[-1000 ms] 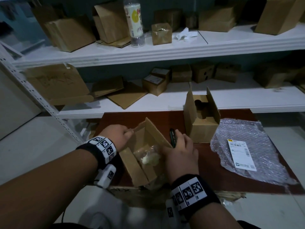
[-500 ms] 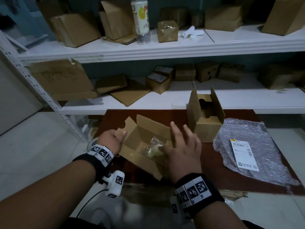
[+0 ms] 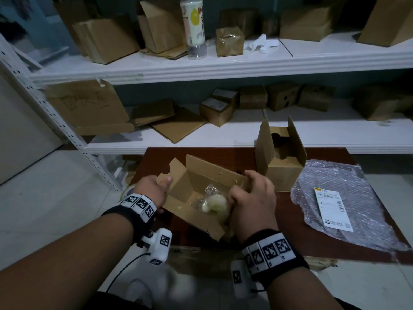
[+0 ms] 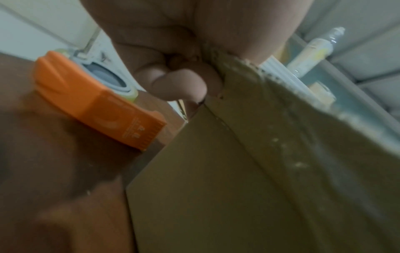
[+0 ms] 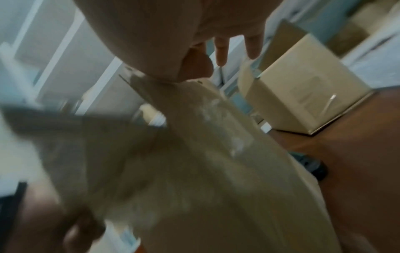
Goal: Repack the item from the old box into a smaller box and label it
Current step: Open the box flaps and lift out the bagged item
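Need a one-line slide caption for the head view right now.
Both hands, left hand and right hand, hold open the cardboard box holding a plastic-wrapped item, beside an upright smaller box.

Brown open box (image 3: pixel 196 182), pale yellowish item (image 3: pixel 215 203) in clear wrap, reddish-brown desk (image 3: pixel 288 222), white label (image 3: pixel 333 210), orange cutter (image 4: pixel 93 106), white shelves (image 3: pixel 223 66).

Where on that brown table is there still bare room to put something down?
Bare patches on the brown table: the far strip behind the open box, left of the upright small box; and the near strip between the right hand and the bubble wrap. The middle and right are crowded.
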Motion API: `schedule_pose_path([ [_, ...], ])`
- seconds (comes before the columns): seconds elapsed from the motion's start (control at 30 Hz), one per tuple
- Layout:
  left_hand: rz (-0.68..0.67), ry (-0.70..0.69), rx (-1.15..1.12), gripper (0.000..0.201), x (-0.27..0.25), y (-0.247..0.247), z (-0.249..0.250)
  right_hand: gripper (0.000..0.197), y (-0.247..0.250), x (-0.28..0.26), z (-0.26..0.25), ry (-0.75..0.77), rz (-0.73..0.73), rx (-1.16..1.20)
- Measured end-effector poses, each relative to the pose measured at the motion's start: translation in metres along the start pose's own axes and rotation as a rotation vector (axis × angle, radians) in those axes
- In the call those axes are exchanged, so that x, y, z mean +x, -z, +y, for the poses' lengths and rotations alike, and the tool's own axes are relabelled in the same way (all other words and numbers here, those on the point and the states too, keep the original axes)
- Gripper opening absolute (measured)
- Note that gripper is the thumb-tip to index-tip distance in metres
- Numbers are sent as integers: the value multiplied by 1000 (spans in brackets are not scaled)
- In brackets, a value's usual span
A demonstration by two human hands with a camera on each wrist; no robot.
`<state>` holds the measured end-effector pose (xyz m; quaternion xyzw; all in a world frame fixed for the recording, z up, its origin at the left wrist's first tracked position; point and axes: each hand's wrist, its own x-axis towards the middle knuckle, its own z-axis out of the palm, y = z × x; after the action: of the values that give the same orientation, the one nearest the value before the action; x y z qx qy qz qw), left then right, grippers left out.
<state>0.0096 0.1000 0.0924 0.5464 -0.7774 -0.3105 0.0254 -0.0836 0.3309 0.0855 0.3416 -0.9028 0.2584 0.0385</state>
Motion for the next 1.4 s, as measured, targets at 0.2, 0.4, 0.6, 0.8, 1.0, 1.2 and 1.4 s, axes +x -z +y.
schedule_pose_path([
  [0.2, 22, -28, -5, 58, -2, 1, 3, 35, 4, -5, 18, -172, -132, 204],
  [0.4, 329, -726, 396, 44, -21, 21, 19, 13, 4, -6, 18, -190, -185, 342],
  [0.6, -305, -854, 827, 54, -30, 6, 50, 43, 7, -3, 14, -180, -167, 321],
  [0.8, -499, -695, 695, 60, -22, -23, 58, 49, 9, -1, 15, -187, -171, 345],
  [1.0, -609, -633, 697, 50, -15, -40, 45, 50, 7, 0, 19, -186, -185, 378],
  [1.2, -366, -666, 491, 46, -18, -24, 53, 53, 7, 3, 20, -236, -177, 427],
  [1.4, -95, -705, 18, 40, -31, 20, 51, 47, 8, 5, 11, -253, -164, 504],
])
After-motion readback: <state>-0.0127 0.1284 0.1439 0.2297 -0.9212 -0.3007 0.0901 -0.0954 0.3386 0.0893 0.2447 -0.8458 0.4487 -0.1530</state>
